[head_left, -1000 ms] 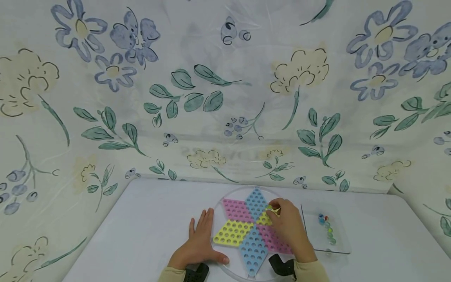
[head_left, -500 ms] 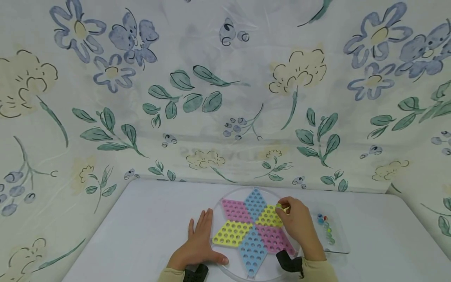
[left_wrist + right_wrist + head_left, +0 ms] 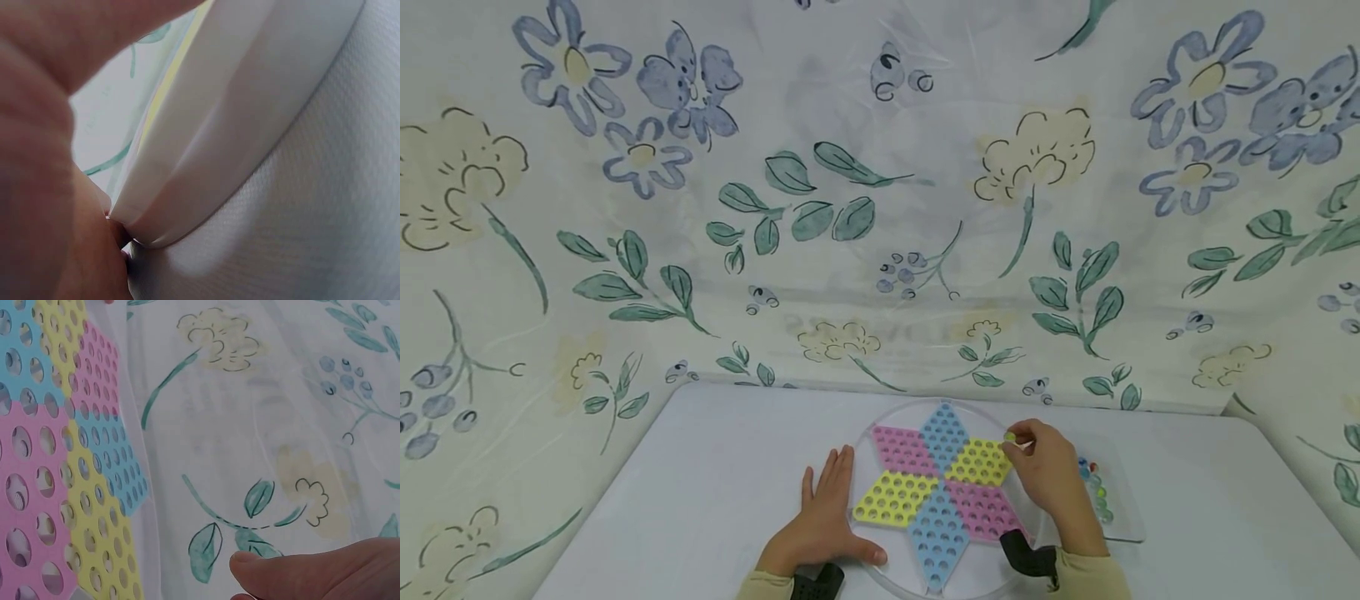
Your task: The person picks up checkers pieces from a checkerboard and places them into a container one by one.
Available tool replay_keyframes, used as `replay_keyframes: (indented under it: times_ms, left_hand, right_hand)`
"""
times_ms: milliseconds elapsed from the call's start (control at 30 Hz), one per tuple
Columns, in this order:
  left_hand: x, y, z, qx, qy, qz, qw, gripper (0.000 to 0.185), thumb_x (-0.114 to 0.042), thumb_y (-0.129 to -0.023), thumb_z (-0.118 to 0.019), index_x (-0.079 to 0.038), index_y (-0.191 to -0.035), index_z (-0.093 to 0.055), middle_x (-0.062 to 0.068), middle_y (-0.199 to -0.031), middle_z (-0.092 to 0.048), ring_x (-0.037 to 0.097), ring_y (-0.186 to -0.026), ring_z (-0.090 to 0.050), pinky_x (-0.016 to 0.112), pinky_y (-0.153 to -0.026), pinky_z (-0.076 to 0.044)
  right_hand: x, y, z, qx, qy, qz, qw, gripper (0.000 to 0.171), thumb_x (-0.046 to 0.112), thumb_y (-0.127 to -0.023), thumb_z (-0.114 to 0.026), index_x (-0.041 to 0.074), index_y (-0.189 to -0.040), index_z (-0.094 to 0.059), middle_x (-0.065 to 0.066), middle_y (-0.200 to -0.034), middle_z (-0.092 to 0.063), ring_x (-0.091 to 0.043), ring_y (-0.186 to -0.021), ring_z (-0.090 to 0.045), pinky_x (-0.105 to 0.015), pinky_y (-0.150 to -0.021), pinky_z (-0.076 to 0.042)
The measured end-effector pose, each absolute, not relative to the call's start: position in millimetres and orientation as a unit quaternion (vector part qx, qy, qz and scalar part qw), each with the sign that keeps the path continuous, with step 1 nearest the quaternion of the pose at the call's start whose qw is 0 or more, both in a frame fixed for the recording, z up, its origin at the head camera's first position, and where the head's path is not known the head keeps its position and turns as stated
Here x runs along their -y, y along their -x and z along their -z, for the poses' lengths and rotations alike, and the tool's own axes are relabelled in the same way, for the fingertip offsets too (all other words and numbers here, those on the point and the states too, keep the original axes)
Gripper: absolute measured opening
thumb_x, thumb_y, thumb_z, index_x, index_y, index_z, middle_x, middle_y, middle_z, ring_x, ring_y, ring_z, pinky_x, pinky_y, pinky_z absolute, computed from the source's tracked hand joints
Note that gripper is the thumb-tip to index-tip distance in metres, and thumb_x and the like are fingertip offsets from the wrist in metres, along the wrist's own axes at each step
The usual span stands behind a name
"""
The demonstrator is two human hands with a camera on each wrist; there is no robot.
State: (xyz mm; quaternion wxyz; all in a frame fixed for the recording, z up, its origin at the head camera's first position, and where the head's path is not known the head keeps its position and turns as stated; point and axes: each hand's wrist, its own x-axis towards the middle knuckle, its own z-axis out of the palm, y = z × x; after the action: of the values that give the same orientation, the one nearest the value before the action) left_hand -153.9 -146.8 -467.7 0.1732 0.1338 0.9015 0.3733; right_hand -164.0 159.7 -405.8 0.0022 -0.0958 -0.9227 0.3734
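Fingers of your left hand (image 3: 822, 518) lie straight and flat on the bench (image 3: 700, 475), thumb touching the round tray's rim (image 3: 250, 119). Right of it sits the star board (image 3: 936, 492). Your right hand (image 3: 1051, 477) pinches a green marble (image 3: 1011, 437) just beyond the board's yellow point; the marble is mostly hidden.

Both arms wear pale beige long sleeves ending at the wrists. A black strapped device sits on each wrist; both hands are bare, without rings.
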Motion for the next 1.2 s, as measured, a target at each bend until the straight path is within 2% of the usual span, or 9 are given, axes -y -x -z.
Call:
replay_keyframes:
  times_ms: [667, 1200]
  left_hand:
    - [146.7, 154.1, 467.5, -0.9, -0.129, -0.378, 0.175, 0.147, -0.052, -0.06, -0.094, 0.008, -0.158, -0.001, 0.026, -0.165, -0.002, 0.041, -0.152, 0.007, 0.063, -0.114, 0.015]
    - [146.6, 153.9, 467.3, -0.901, -0.132, -0.376, 0.173, 0.146, -0.051, -0.061, -0.094, 0.009, -0.157, -0.002, 0.026, -0.165, -0.002, 0.042, -0.152, 0.007, 0.064, -0.114, 0.015]
  right_hand:
    - [-174.1, 168.5, 413.3, 0.924, 0.128, -0.36, 0.004, 0.03, 0.013, -0.097, -0.066, -0.005, -0.121, -0.063, -0.02, -0.11, -0.065, -0.03, -0.097, -0.059, -0.045, -0.08, -0.053]
    - [-187.5, 166.3, 412.3, 0.921, 0.128, -0.368, 0.009, 0.029, 0.011, -0.098, -0.062, -0.007, -0.121, -0.062, -0.022, -0.11, -0.064, -0.032, -0.097, -0.06, -0.042, -0.077, -0.054]
